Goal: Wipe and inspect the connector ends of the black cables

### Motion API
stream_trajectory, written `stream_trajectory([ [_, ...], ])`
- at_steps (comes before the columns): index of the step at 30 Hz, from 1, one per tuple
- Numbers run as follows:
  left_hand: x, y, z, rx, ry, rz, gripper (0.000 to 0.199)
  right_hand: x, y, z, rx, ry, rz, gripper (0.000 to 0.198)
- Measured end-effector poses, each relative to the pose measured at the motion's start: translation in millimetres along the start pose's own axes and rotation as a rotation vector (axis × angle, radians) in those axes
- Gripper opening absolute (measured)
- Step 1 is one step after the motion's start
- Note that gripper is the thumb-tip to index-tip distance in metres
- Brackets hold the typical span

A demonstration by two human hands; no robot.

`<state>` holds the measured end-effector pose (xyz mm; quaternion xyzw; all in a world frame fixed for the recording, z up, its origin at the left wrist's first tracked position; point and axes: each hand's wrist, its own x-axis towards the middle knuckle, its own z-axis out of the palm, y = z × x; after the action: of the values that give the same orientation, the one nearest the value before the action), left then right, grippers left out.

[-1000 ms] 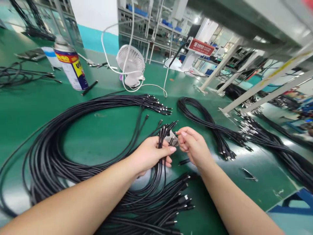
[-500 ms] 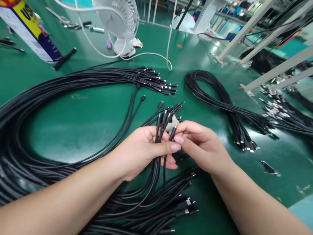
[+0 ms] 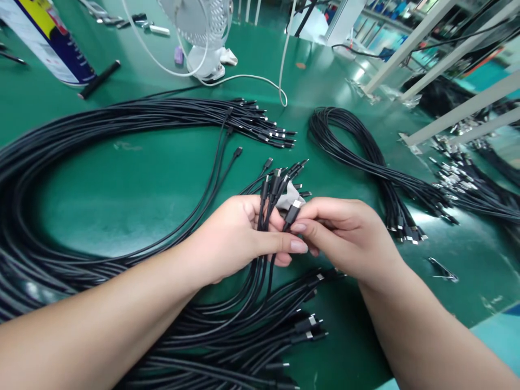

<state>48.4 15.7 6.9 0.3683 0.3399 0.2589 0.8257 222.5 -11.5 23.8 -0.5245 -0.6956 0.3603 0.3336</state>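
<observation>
Several black USB cables (image 3: 260, 222) run through my left hand (image 3: 247, 233), which is closed round them below their plugs. One cable's plug (image 3: 291, 214) stands apart from that bunch, its metal tip pointing up. My right hand (image 3: 345, 233) pinches this plug between thumb and fingertips, close against the left thumb. A scrap of pale grey material (image 3: 289, 196) shows behind the plugs; what it belongs to is hidden. More loose cable ends (image 3: 309, 325) lie on the green table below my hands.
A large bundle of black cables (image 3: 122, 116) curves along the left. Another coiled bundle (image 3: 353, 135) lies to the right, near small tweezers (image 3: 443, 270). At the back stand a white fan (image 3: 203, 32) and a spray can (image 3: 60, 49). Pale shelf posts (image 3: 459, 119) rise at the right.
The plug at my right fingertips has turned, so its broad metal face now shows. My right hand has shifted slightly right. The whole view has moved a little.
</observation>
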Motion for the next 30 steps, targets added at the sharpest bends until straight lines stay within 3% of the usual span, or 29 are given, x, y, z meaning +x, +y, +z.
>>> stream_trajectory([
  [10,1.2,-0.3,3.1,0.03,0.077,0.086,0.031,-0.6,0.7,2.1,0.29,-0.04,0.151,0.022],
  [16,-0.1,-1.9,5.9,0.204,0.173,0.156,0.03,-4.3,-6.2,17.2,0.351,0.092,0.182,0.027],
  [23,2.3,-4.0,2.1,0.128,0.145,0.084,0.034,4.1,-1.3,-3.6,0.313,-0.081,0.213,0.033],
  [30,1.9,-2.9,1.8,0.115,0.116,0.044,0.025,7.7,13.2,-9.8,0.35,-0.01,0.191,0.038],
])
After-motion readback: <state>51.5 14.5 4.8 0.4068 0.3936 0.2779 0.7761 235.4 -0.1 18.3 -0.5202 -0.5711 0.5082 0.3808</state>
